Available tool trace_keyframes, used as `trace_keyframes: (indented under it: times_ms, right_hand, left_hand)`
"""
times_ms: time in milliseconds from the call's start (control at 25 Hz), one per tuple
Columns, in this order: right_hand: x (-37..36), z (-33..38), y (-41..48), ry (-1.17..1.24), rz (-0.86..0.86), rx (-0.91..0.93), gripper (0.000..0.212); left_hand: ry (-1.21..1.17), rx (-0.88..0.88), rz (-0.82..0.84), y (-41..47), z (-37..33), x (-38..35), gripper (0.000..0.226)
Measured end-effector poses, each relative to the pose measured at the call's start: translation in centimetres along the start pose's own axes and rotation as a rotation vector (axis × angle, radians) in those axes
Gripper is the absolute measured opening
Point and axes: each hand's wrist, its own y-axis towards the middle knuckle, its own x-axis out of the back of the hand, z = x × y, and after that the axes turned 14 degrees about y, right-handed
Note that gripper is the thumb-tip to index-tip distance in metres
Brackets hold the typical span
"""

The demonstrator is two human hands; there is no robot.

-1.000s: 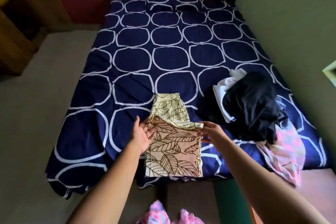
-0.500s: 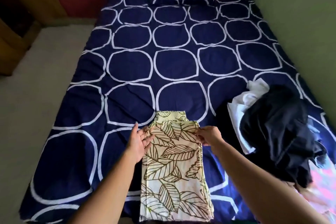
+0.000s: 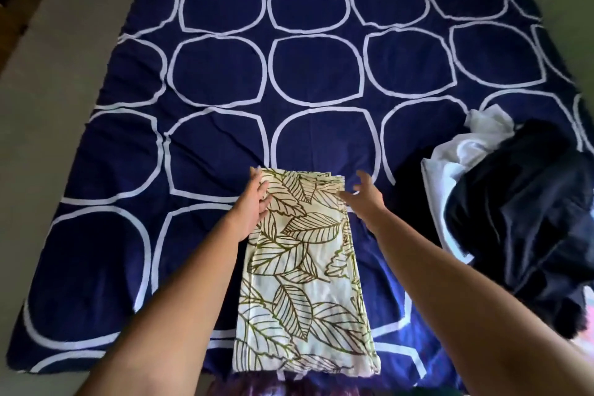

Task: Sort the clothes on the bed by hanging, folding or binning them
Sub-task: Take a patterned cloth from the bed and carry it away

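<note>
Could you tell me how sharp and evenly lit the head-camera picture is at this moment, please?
Head view: the right hand is smeared by motion blur, its fingers soft; the leaf-print cloth is fairly sharp; the dark garment is too dim for detail; wide-angle distortion bows the bedspread edges.

Both forearms were bare to the frame's edge, with no sleeves in sight. The left hand [image 3: 255,199] and right hand [image 3: 364,194] wore no rings, watch or gloves.
</note>
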Motion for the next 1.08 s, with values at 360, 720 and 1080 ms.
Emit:
trace_keyframes:
  times_ms: [360, 720, 1080]
  right_hand:
    - [-4.5, -15.1, -9.5, -0.767, 0.347, 0.480, 0.075]
    - [0.7, -23.1, -15.4, -0.488, -0.135, 0.057, 0.055]
    - [0.6, -22.6, -16.3, -0.187, 0.068, -0.483, 0.033]
  left_hand:
    - [1.380, -0.245, 0.032, -6.2, 17.7, -5.8, 0.068]
    - [1.108, -0.145, -0.544, -10.9, 25.0, -0.1, 0.071]
    - [0.383, 0.513, -0.238, -13.6, 25.4, -1.8, 0.056]
